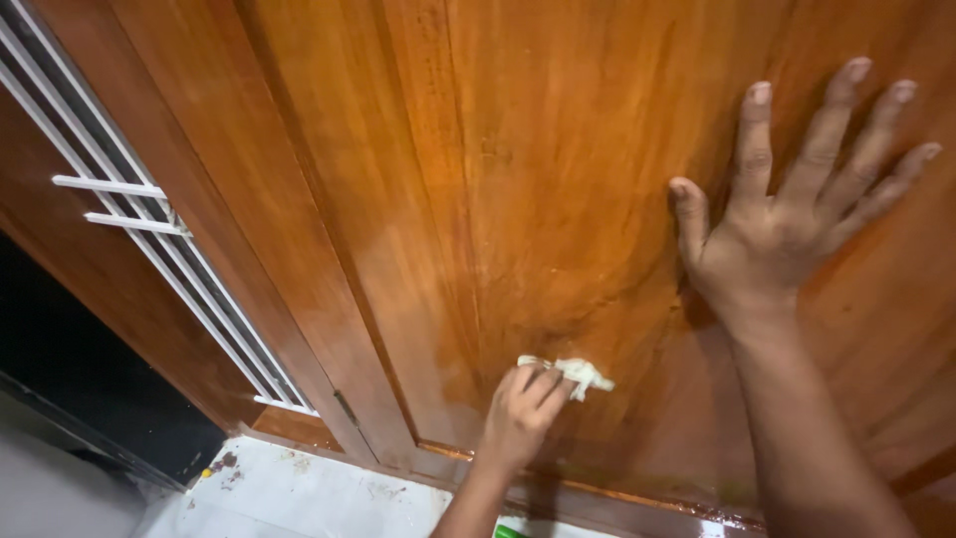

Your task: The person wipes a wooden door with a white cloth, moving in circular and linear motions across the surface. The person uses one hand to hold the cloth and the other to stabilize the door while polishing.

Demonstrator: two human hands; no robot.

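- Right hand [787, 239] lies flat, fingers spread, against the wooden door [518, 169].
- Left hand [523, 408] presses a gripped pale rag [583, 374] to it; elbows cut off.

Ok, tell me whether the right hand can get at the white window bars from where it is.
Probably not. The right hand lies flat on the wooden door, and the white window bars sit far across, past the door frame and the left hand holding the cloth.

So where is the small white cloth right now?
In the head view, the white cloth is low and centre, pressed against the wooden door by the left hand, below and left of the flat right hand.
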